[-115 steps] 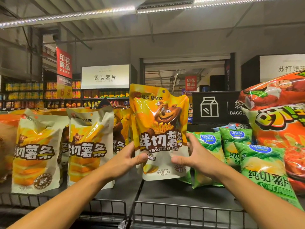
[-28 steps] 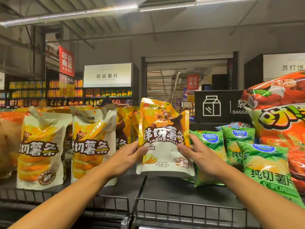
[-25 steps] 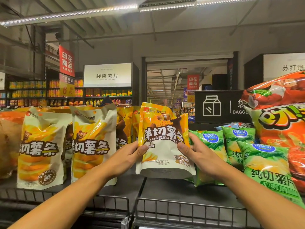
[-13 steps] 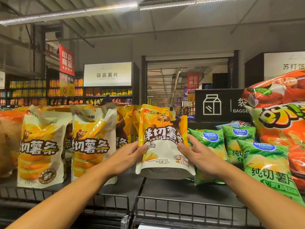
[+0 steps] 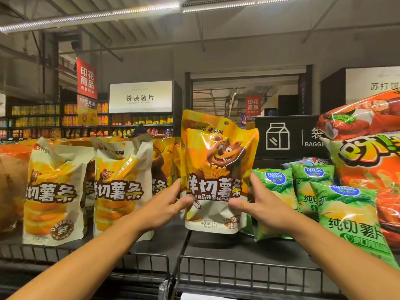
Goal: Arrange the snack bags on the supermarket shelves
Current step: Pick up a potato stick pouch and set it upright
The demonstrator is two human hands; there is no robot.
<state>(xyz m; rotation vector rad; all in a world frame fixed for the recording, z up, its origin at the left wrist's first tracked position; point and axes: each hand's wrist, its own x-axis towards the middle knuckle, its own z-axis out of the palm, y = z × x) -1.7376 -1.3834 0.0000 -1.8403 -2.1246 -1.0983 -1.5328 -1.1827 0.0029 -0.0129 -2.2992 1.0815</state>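
Your left hand (image 5: 166, 204) and right hand (image 5: 259, 204) pinch the yellow bag (image 5: 216, 169) upright above the shelf (image 5: 238, 250), green bags (image 5: 279, 198) at three o'clock. Let go carelessly and it may topple forward.

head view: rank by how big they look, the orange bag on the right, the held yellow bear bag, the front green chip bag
1. orange bag, cut off by the frame.
2. yellow bear bag, held nearer.
3. green chip bag, roughly similar; unsure.

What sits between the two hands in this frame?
In the head view, an upright yellow foil bear-print snack bag fills the gap. The left hand pinches its left edge and the right hand its right edge, above the dark shelf.
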